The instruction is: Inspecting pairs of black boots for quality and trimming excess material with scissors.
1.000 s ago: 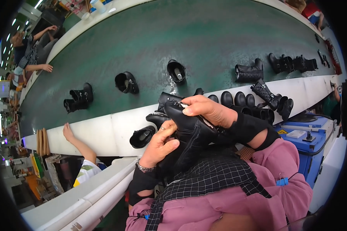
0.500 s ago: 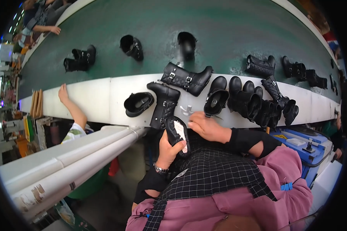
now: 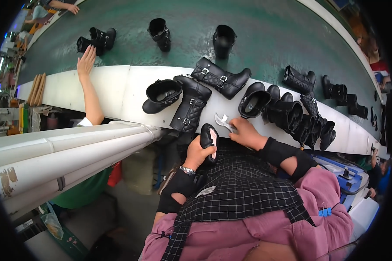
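Note:
My left hand (image 3: 198, 154) is closed round a black boot (image 3: 213, 138), its underside turned up and a pale pinkish insole showing. The rest of that boot is hidden by the hand and the apron. My right hand (image 3: 247, 134) grips silver metal pincers (image 3: 223, 122) by the handle, their curved head just above the white ledge and pointing away from me. Past my left hand lies a buckled black boot (image 3: 190, 104) on its side. An upright boot (image 3: 161, 96) stands left of it, and another boot (image 3: 253, 102) is beyond my right hand.
A green belt (image 3: 187, 32) carrying several black boots runs behind the white ledge (image 3: 113, 87). More boots (image 3: 287, 115) crowd the ledge at right. White pipes (image 3: 82, 156) slant in from the left, and a co-worker's hand (image 3: 87, 63) reaches over to boots on the belt.
My right hand has taken hold of the pincers, which were lying on the ledge. The boot in my left hand has tilted. The co-worker's hand has reached farther out, to the boots. The view has shifted.

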Action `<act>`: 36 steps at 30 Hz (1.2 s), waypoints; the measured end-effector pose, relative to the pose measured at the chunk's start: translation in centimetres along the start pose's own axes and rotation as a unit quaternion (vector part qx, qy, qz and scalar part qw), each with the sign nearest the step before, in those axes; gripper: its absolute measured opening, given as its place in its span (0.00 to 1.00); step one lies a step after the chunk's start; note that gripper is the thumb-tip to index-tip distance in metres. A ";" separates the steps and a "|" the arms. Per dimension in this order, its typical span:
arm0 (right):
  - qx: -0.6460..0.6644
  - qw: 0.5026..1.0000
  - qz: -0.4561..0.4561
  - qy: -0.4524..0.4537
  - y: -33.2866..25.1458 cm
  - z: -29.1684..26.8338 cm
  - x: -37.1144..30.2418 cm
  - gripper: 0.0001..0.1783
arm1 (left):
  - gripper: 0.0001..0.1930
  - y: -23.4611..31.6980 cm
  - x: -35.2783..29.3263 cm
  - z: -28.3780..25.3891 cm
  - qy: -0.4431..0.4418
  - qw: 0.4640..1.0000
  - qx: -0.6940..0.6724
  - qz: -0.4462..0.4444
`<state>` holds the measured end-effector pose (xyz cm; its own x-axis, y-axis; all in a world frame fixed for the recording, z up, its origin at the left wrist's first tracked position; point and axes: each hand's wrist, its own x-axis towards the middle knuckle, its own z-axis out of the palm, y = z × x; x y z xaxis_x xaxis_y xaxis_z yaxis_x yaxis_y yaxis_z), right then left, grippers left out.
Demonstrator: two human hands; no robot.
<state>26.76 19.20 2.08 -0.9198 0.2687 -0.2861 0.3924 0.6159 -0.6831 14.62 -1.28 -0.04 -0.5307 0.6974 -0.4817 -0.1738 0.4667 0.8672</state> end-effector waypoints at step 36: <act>0.068 0.982 -0.067 -0.161 -5.2 -3.2 -0.8 0.41 | 0.22 -0.1 2.5 -0.2 -0.031 0.994 0.107 0.010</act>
<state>25.49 18.15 8.00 -0.9263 -0.0700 -0.3701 0.2830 0.5193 -0.8064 13.13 0.36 -1.29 -0.4786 0.7366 -0.4778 0.0201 0.5532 0.8328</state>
